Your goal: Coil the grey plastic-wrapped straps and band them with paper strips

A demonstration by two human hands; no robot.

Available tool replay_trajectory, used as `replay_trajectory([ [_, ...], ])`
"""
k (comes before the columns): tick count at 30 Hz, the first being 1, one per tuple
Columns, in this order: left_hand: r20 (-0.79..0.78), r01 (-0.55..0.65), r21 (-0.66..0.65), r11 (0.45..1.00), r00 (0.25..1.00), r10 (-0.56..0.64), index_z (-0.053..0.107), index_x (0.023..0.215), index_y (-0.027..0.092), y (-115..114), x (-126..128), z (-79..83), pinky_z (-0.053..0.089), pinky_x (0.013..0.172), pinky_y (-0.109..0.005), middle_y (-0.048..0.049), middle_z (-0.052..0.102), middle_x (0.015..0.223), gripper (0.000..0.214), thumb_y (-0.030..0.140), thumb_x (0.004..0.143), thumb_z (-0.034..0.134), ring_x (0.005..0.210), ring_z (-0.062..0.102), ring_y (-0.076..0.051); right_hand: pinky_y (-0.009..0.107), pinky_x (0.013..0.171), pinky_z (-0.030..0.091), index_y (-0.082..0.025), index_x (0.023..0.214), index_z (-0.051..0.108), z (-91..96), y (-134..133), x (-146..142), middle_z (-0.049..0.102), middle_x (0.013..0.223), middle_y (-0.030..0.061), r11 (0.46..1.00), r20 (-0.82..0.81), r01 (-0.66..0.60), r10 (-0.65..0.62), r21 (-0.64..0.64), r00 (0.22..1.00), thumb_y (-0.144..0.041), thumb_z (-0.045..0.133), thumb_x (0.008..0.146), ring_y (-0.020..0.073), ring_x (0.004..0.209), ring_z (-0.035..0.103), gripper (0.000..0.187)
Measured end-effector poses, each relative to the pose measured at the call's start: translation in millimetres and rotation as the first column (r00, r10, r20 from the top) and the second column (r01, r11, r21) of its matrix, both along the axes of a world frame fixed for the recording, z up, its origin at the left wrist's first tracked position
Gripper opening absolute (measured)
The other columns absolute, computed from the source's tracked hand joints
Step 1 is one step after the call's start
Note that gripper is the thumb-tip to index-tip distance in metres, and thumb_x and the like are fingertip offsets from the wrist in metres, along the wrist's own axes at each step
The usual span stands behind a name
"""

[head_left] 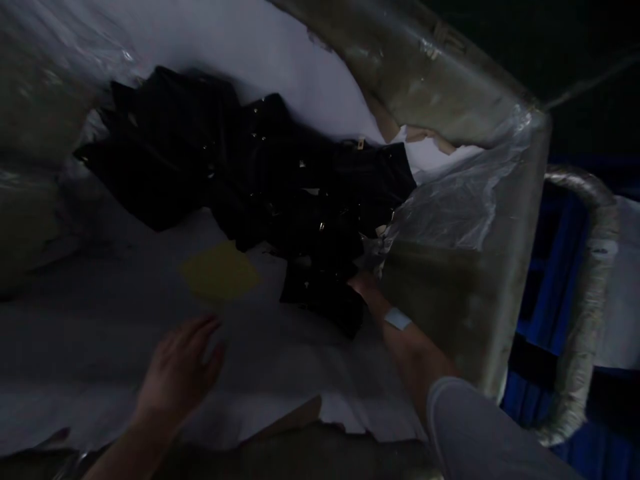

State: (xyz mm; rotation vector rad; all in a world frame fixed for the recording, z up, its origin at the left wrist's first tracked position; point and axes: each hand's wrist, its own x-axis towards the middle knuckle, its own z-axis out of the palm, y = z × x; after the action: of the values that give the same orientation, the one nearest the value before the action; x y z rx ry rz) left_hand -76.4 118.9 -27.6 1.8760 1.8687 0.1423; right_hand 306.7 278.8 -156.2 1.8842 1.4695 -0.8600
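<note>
A heap of black, leather-like pieces (pixel 280 173) with small shiny metal fittings lies in a large bin. The dim light leaves their exact kind unclear. At the heap's near right edge, my right hand (pixel 365 284) grips one black piece (pixel 325 297), its fingers mostly hidden by the piece. My left hand (pixel 183 363) hovers over the pale lining with its fingers apart, holding nothing. A yellow sheet (pixel 220 270) lies flat just beyond it, beside the heap.
White paper (pixel 240 47) and torn brown card line the bin. Clear plastic film (pixel 450 207) hangs at the right corner of the bin's wall (pixel 515 267). Outside, to the right, are a wrapped tubular handle (pixel 593 300) and blue crates (pixel 550 267).
</note>
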Motion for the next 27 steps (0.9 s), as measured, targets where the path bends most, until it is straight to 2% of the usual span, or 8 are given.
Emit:
replay_trajectory([
  [3,0.065,0.142,-0.145,0.979,0.989,-0.134,0.043,0.134,0.01,35,57,-10.3,0.04,0.105,-0.045,-0.019,0.052,0.136,0.058,0.032,0.083,0.059,0.126,0.048,-0.031,0.028,0.07,0.051,-0.014,0.089,0.068,36.8,-23,-24,0.07,0.091,0.0079,1.0,-0.062,-0.025,0.026,0.017,0.998,-0.029,0.065,0.083,0.0206,0.084,0.067,0.016],
  [7,0.195,0.301,-0.175,0.938,0.944,-0.267,0.029,0.144,0.009,71,113,-18.8,0.025,0.117,-0.047,-0.0193,0.034,0.151,0.092,0.018,0.064,0.075,0.14,0.029,-0.034,0.024,0.067,0.048,-0.017,0.089,0.068,93.2,-62,-55,0.072,0.089,0.0065,0.993,-0.192,-0.08,0.097,0.092,0.977,-0.029,0.065,0.076,0.0208,0.083,0.068,0.018],
  [12,0.464,0.395,-0.141,0.908,0.836,-0.292,0.025,0.147,0.019,65,106,1.4,0.03,0.114,-0.042,-0.0129,0.029,0.155,0.092,0.008,0.063,0.062,0.141,0.03,-0.027,0.027,0.068,0.044,-0.017,0.082,0.065,147.6,-88,-78,0.07,0.085,0.0066,0.943,-0.435,-0.209,0.307,0.259,0.846,-0.026,0.067,0.068,0.0216,0.08,0.065,0.017],
  [16,0.53,0.408,-0.102,0.907,0.794,-0.298,0.033,0.143,0.022,63,76,9.9,0.028,0.115,-0.047,-0.0108,0.037,0.15,0.09,0.01,0.059,0.063,0.139,0.032,-0.028,0.027,0.062,0.041,-0.017,0.073,0.062,155.4,-82,-96,0.067,0.077,0.0055,0.888,-0.534,-0.371,0.459,0.27,0.71,-0.028,0.068,0.065,0.0205,0.072,0.063,0.015],
  [20,0.447,0.377,-0.137,0.916,0.849,-0.282,0.052,0.125,0.014,69,54,21.1,0.039,0.106,-0.046,-0.0132,0.06,0.125,0.064,0.007,0.062,0.058,0.119,0.052,-0.029,0.027,0.061,0.04,-0.016,0.072,0.064,155.7,-66,-121,0.066,0.075,0.0047,0.835,-0.546,-0.486,0.541,0.257,0.64,-0.029,0.067,0.067,0.0186,0.069,0.061,0.014],
  [22,0.406,0.385,-0.179,0.906,0.867,-0.289,0.058,0.116,0.016,63,46,31.6,0.044,0.097,-0.045,-0.0112,0.065,0.113,0.053,0.005,0.064,0.056,0.108,0.058,-0.028,0.027,0.064,0.042,-0.016,0.075,0.066,159.5,-54,-129,0.065,0.076,0.0043,0.808,-0.617,-0.541,0.553,0.234,0.56,-0.034,0.072,0.066,0.0186,0.072,0.06,0.021],
  [25,0.378,0.401,-0.2,0.894,0.873,-0.307,0.063,0.104,0.022,32,37,44.9,0.048,0.087,-0.039,-0.0045,0.069,0.1,0.04,0.004,0.07,0.052,0.092,0.063,-0.023,0.027,0.074,0.046,-0.019,0.099,0.07,154.8,-20,-129,0.066,0.091,0.004,0.822,-0.84,-0.563,0.363,0.084,0.404,-0.047,0.076,0.066,0.0178,0.082,0.061,0.044],
  [27,0.351,0.376,-0.134,0.917,0.883,-0.311,0.064,0.097,0.025,3,33,47.2,0.048,0.081,-0.032,-0.0005,0.07,0.092,0.036,0.003,0.073,0.049,0.083,0.063,-0.018,0.027,0.077,0.048,-0.022,0.109,0.068,132.5,16,-123,0.066,0.099,0.0038,0.891,-0.892,-0.443,0.117,-0.099,0.436,-0.052,0.066,0.077,0.0158,0.085,0.062,0.044],
])
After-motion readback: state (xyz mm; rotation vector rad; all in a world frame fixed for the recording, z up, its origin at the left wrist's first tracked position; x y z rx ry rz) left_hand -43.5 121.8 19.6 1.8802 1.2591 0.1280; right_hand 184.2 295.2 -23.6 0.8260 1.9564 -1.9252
